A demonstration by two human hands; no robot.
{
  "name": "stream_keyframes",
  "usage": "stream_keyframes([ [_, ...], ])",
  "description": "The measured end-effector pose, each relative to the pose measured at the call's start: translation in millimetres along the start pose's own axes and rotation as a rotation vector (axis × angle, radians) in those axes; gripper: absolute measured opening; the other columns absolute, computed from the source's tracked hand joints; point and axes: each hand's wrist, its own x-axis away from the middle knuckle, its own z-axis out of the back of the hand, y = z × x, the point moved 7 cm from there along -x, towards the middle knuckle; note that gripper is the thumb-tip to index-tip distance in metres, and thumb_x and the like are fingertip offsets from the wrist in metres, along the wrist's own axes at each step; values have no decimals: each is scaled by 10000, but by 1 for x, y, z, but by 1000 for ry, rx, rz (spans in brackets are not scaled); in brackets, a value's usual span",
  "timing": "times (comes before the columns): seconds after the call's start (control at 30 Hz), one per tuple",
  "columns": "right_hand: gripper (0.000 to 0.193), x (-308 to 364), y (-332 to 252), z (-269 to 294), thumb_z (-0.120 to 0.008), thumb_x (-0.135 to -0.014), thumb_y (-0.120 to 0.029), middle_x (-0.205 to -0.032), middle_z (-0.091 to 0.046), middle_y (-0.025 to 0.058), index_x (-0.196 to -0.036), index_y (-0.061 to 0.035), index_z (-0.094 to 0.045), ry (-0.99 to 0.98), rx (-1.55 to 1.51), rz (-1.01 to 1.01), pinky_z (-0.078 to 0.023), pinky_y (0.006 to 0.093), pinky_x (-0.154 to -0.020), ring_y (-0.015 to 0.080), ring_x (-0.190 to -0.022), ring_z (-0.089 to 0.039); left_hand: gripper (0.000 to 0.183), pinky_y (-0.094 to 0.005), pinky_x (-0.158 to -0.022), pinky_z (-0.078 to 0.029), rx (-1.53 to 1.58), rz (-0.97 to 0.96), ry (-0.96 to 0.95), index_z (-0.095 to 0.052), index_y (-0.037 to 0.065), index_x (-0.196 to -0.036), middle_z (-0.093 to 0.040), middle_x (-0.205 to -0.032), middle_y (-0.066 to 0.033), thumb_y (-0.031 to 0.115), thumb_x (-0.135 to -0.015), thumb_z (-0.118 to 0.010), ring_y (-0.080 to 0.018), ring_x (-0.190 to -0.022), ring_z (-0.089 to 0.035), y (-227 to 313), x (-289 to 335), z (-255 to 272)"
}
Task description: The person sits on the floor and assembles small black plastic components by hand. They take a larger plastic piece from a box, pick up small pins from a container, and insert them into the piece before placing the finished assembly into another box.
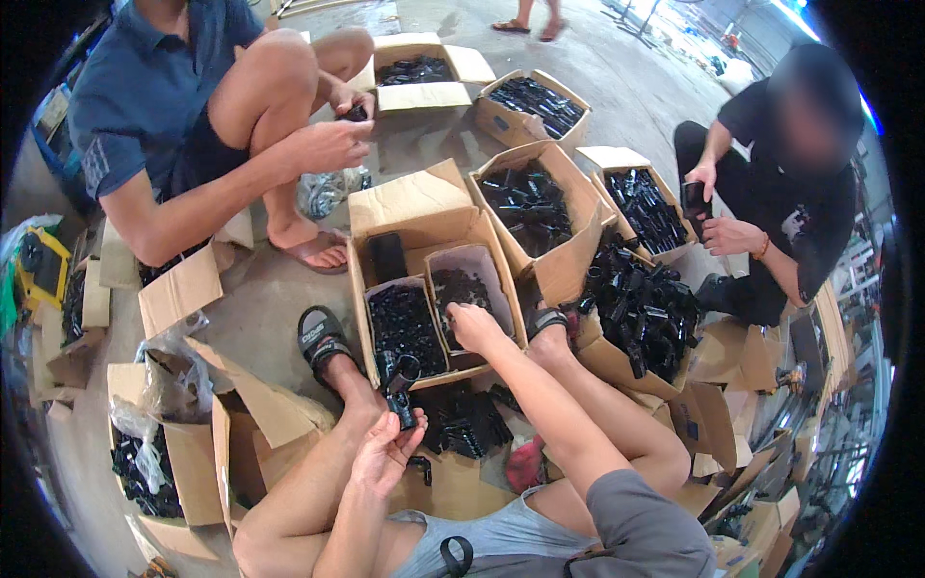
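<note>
My left hand (383,455) is closed around a glossy black plastic fitting (399,390) with a ring-shaped end. The fitting is held up in front of the large open carton (424,197) between my feet. Inside that carton, my right hand (475,328) reaches over the inner box (487,260) on the right, fingers drawn together at the small dark parts (460,287). What its fingertips pinch, if anything, is hidden. Beside it, a second inner box holds many small black pieces (407,323). Nearer to me, a low carton contains black plastic parts (467,424).
Cartons of black parts stand ahead, including an open one (525,207) and a heaped one (641,303) at the right. A person (193,125) at the left and another (780,183) at the right each handle a black part. Open cartons (255,433) flank my left leg.
</note>
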Motion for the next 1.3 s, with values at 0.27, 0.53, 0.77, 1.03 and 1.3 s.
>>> stream_keyframes([
  [0.27, 247, -16, 4, -16, -590, -814, -10, -1025, -694, 272, -1055, 29, -633, -268, 9, -213, -553, 481, -874, 414, -1001, -679, 553, -307, -914, -582, -153, -72, -15, -535, 64, -1352, -640, -1235, -77, 267, -885, -750, -217, -1100, -641, -3, 1, 3],
  [0.53, 194, -12, 15, -17, -639, -796, -30, -1042, -704, 249, -973, 4, -713, -302, 30, -207, -568, 476, -856, 397, -977, -693, 399, -356, -936, -585, -59, -49, -33, -553, -13, -1261, -648, -1205, -163, 192, -944, -680, -282, -1099, -652, -5, -5, -6],
  [0.77, 251, -14, 3, -1, -596, -818, 22, -1072, -680, 289, -1062, 40, -651, -229, -22, -250, -553, 477, -895, 417, -1054, -660, 284, -346, -936, -596, -61, -54, 24, -559, -22, -1223, -652, -1208, -189, 153, -1001, -586, -287, -1085, -669, 0, -2, 0],
  [1.03, 333, -19, 12, -21, -624, -822, -88, -1127, -669, 273, -1139, 13, -642, -332, -18, -203, -528, 475, -939, 407, -1095, -640, 302, -347, -936, -595, -68, -39, 2, -554, -17, -1263, -651, -1211, -192, 146, -1009, -568, -292, -1088, -668, 0, -2, -5],
  [1.3, 359, -10, -2, -12, -532, -891, -178, -1181, -658, 258, -1200, -16, -616, -343, -51, -89, -493, 495, -982, 415, -1130, -616, 331, -340, -942, -591, -68, -60, 6, -548, 4, -1301, -655, -1210, -188, 132, -998, -585, -290, -1092, -667, 1, -2, -5],
])
